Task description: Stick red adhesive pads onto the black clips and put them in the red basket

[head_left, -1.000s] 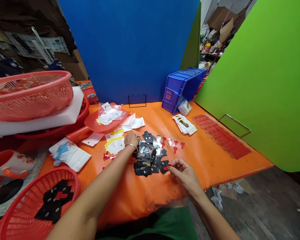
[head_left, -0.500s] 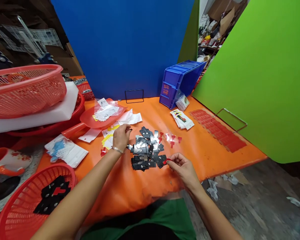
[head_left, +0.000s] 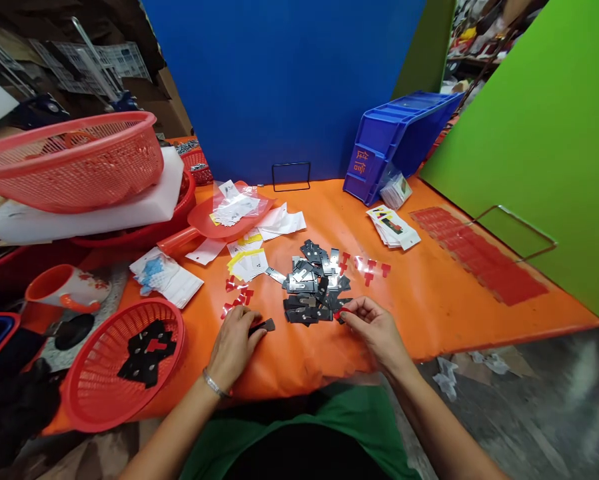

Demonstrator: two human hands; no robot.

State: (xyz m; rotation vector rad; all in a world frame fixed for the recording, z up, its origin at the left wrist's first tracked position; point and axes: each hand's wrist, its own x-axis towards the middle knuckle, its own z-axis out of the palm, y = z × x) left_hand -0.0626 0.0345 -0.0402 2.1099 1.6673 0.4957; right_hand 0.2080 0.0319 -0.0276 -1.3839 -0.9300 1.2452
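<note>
Pinching a small, flat red piece [head_left: 340,313] between thumb and fingertips of the right hand [head_left: 379,330], right at the near right edge of a loose heap of flat black and silvery pieces [head_left: 303,283]; cannot tell whether touching the heap with it. Gripping a narrow, flat black piece [head_left: 266,326] between thumb and curled fingers of the left hand [head_left: 235,343], back of the hand upward, low over the orange plastic-covered table [head_left: 299,363], left of the heap and well apart from the right hand. Just beyond the left fingers, a scatter of red T-shaped pieces [head_left: 248,296]; beside the heap on the right, more red T-shaped cutouts [head_left: 369,279]. Farther left, near the table's front edge, a round red plastic basket [head_left: 95,365] with black pieces [head_left: 146,363] inside and a red T-shaped piece [head_left: 156,345] on top. Behind the left hand, white cards with yellow edges [head_left: 252,265], partly overlapping, near a red plastic dustpan [head_left: 206,220]. At the back right, a tilted blue plastic bin [head_left: 374,150], with a fanned stack of printed cards [head_left: 398,233] in front.
</note>
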